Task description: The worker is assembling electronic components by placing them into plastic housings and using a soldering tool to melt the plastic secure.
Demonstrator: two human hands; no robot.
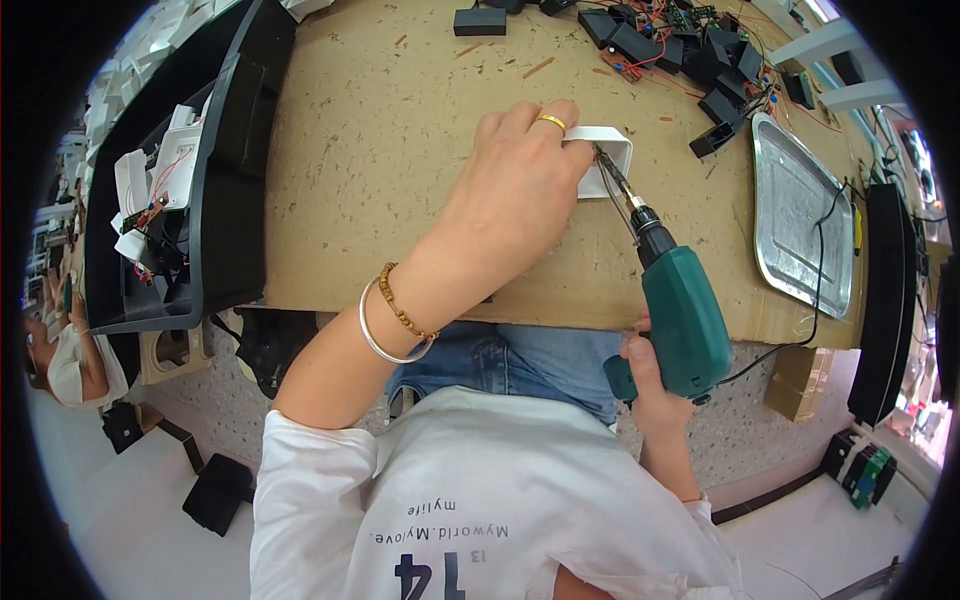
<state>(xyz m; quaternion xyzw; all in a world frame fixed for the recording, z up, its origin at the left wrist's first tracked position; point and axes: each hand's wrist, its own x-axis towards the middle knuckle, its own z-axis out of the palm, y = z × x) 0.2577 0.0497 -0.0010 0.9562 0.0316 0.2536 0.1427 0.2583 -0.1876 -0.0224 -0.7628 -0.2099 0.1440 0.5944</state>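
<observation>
My left hand (522,182) is wrapped over a white open plastic housing (622,150) on the cardboard-covered table and grips its left side. Fingers and the back of the hand hide much of it. My right hand (648,372) is closed around the handle of a green corded electric screwdriver (685,310). Its bit points up and left into the housing, close to my left fingertips. A thin dark wire runs beside the bit. Whether the tip touches a screw is too small to tell.
At the left stands a black bin (235,150) with white housings and wired parts in it. A metal tray (762,220) lies at the right. Black cases and red wires are heaped (705,75) at the back right. A black box (480,22) sits at the far edge.
</observation>
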